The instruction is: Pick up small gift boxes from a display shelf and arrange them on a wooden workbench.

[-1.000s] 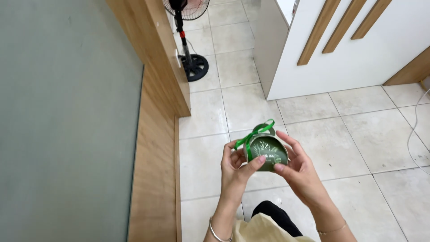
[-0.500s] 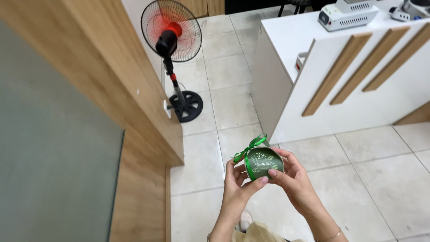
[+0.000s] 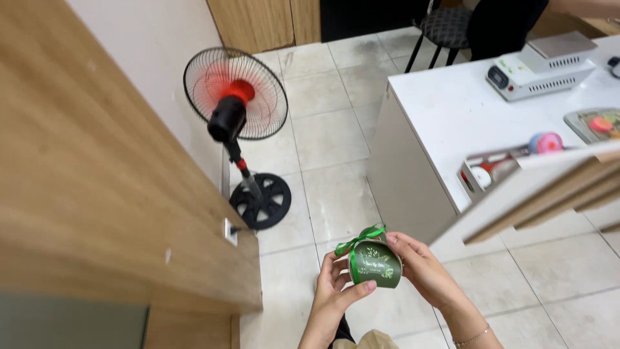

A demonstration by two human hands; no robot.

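Both hands hold a small green gift box (image 3: 376, 265) with green ribbon bow (image 3: 359, 238), at 6 o'clock low in frame. Left hand (image 3: 334, 291) fingers wrap its left side, thumb underneath; right hand (image 3: 421, 270) grips the right side. Black-and-red pedestal fan (image 3: 236, 103) at 11 o'clock, white counter (image 3: 452, 110) at 2 o'clock, tiled floor (image 3: 323, 139) below.

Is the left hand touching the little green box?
Touching. The head view shows the left hand with its thumb pressed on the front of the green box.
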